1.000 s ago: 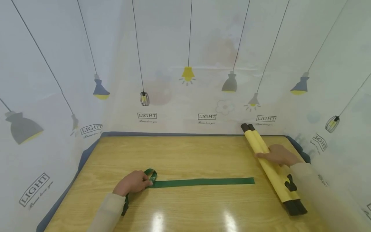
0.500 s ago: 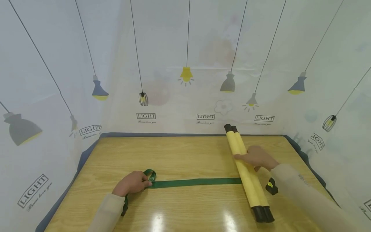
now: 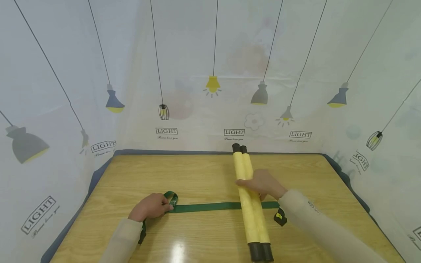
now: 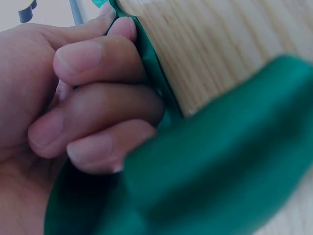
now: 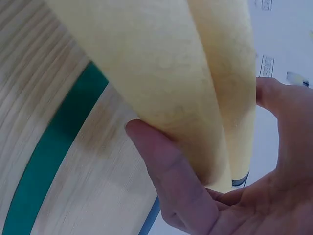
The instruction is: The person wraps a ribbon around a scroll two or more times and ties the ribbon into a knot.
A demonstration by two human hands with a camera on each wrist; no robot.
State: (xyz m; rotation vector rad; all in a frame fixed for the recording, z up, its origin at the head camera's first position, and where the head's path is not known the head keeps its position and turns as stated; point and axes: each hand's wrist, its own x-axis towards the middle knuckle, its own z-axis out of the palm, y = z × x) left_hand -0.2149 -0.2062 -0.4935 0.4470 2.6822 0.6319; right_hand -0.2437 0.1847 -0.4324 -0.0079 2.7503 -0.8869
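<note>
On the table lies a long green ribbon (image 3: 210, 207), stretched sideways. My left hand (image 3: 148, 208) pinches its left part, where a small loop stands up. Curled fingers (image 4: 112, 105) with the ribbon running past them fill the left wrist view. My right hand (image 3: 263, 181) grips a pair of yellow tubes (image 3: 248, 204) with black ends, side by side and pointing away from me. They cross over the ribbon's right part in the head view. In the right wrist view, thumb and fingers spread around both tubes (image 5: 146, 58), near the ribbon (image 5: 54, 142).
A small black piece with a yellow mark (image 3: 280, 218) is just right of the tubes. Dark ribbon or strap (image 3: 142, 233) hangs below the left hand. The wooden table (image 3: 184, 171) is enclosed by a pale wall covering (image 3: 197, 120) printed with lamps.
My right hand has carried the yellow tubes leftward from the table's right side until they overlap the ribbon; the small black piece moved along. The left hand has stayed in place.
</note>
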